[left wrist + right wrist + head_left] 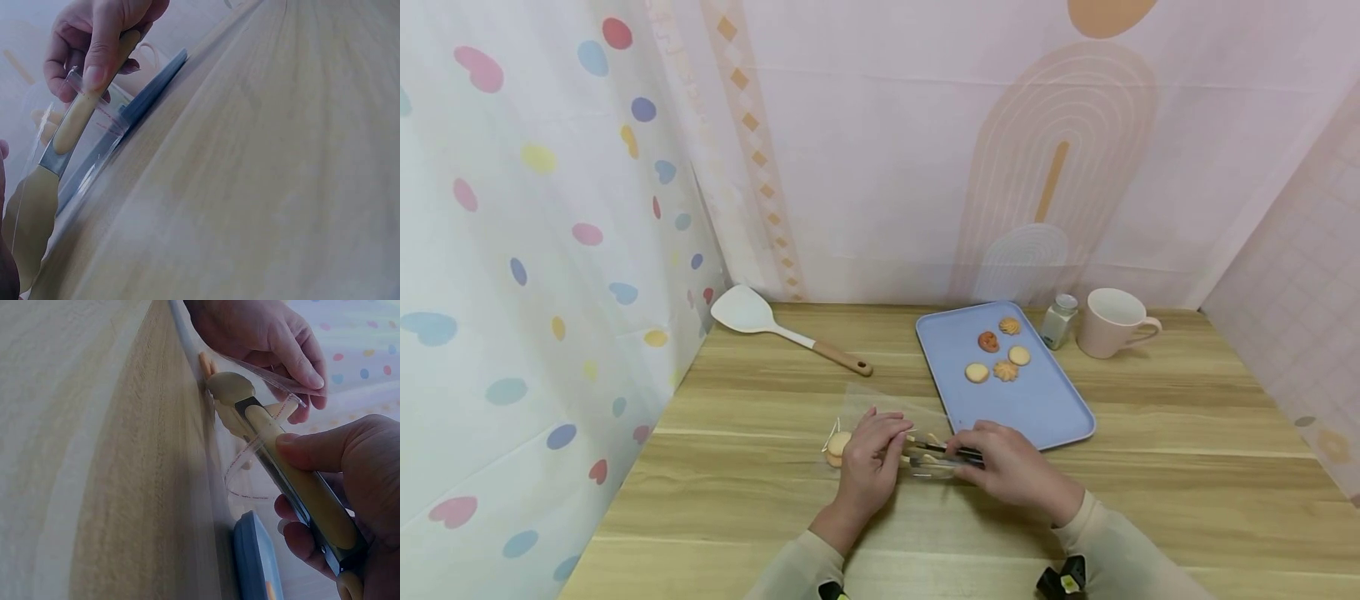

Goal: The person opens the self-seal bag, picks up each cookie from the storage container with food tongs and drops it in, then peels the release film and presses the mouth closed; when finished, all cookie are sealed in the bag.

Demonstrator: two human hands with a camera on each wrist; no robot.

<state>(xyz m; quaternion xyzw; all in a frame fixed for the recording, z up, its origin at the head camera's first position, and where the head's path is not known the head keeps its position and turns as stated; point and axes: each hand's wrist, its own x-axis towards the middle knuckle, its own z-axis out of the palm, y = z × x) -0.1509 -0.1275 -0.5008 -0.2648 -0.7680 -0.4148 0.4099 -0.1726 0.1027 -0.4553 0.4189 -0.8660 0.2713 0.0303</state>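
Observation:
My right hand grips a pair of tongs with cream-coloured grips and scalloped cream heads. The heads reach through the mouth of a clear plastic bag, which lies on the table. My left hand lies over the bag, and in the right wrist view its thumb and fingers pinch the film near the opening. Round pale cookies show at the bag's far left end. Whether the tong heads hold a cookie is hard to tell.
A blue tray with several cookies stands just beyond my right hand. Behind its right side are a small glass jar and a pink mug. A white spatula with a wooden handle lies at the back left.

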